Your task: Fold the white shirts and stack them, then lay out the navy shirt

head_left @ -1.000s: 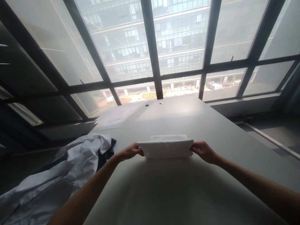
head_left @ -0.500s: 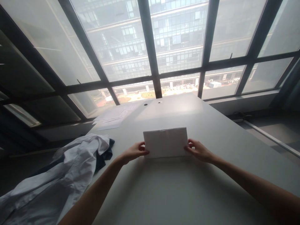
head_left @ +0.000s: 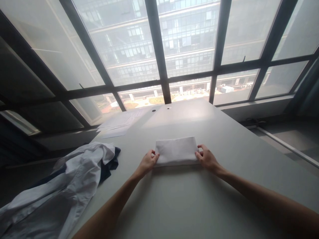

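Note:
A white cloth (head_left: 176, 151), folded into a neat rectangle, lies on the white table (head_left: 184, 199) in front of me. At its left end, my left hand (head_left: 148, 161) pinches the edge, thumb on top and fingers partly hidden behind. My right hand (head_left: 208, 160) grips the right end in the same way, with the thumb over the near corner. The cloth's layers show along its near edge. Whether it is a garment or a plain cloth, I cannot tell.
To the left, a crumpled heap of white shirt-like clothing (head_left: 82, 169) with a dark blue piece (head_left: 109, 167) hangs over the table edge. Papers (head_left: 119, 123) lie at the far left corner. Two small holes sit near the far end, below tall windows (head_left: 186, 39).
The cloth's upper layer, held up between both hands, has swung over away from me and come down flat. My hands have drawn slightly closer together at its ends.

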### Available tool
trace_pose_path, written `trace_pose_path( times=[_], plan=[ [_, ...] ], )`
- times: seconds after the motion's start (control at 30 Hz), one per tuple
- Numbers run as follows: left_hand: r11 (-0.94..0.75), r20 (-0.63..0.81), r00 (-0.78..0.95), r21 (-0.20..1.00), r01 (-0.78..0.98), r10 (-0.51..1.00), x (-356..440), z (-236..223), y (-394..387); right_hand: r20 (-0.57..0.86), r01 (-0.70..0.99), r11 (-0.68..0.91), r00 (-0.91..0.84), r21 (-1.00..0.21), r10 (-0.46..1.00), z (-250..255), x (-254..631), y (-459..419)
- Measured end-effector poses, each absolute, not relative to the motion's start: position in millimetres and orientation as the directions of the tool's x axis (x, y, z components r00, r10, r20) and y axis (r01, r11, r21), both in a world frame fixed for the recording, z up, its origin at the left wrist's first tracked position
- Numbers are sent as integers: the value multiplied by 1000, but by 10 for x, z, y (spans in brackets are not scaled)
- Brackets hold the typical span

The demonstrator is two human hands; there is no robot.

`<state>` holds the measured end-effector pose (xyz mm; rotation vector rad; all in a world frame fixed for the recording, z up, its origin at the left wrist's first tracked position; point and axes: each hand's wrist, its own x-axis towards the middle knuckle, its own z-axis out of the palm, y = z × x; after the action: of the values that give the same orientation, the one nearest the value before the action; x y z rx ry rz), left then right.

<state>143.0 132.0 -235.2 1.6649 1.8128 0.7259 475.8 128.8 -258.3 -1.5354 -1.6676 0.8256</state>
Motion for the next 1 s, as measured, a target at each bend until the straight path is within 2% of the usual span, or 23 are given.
trace_pose_path(
  times=[0.17,0.3,0.37,0.47,0.57,0.63,0.7,0.77,0.83,0.9,1.0],
  plan=[
    [58,15,-80,565,823,997,1513,-2299,1287,184,764,113,8,-636,983,-2604,4732,1204],
    [-76,283,-13,301,951,959,1684,-2175,1130,459,825,360,-141,-435,877,-2592,4767,1157],
    [-154,358,72,205,967,931,1871,-2160,1064,485,804,462,-254,-374,837,-2559,4780,1139],
    [-208,221,163,198,958,962,2217,-2217,1121,433,811,503,-354,-299,829,-2480,4759,1072],
    [-124,38,118,246,961,992,2493,-2285,1350,418,798,555,-433,-235,799,-2385,4703,929],
    [-163,-8,169,237,958,986,2587,-2297,1507,374,695,663,-558,-276,741,-2324,4681,837],
    [-304,-28,315,191,933,949,2609,-2285,1613,368,576,736,-637,-356,677,-2274,4697,811],
    [-444,-62,456,148,884,888,2572,-2251,1668,452,550,709,-547,-442,705,-2248,4759,887],
    [-536,-84,547,127,835,833,2493,-2195,1699,537,576,600,-302,-555,788,-2262,4853,1040],
    [-627,-94,639,131,768,763,2398,-2122,1725,531,548,513,-143,-660,835,-2320,4946,1194],
    [-711,-97,730,176,681,676,2325,-2040,1719,454,502,495,-211,-709,865,-2432,5010,1284]
  ],
)
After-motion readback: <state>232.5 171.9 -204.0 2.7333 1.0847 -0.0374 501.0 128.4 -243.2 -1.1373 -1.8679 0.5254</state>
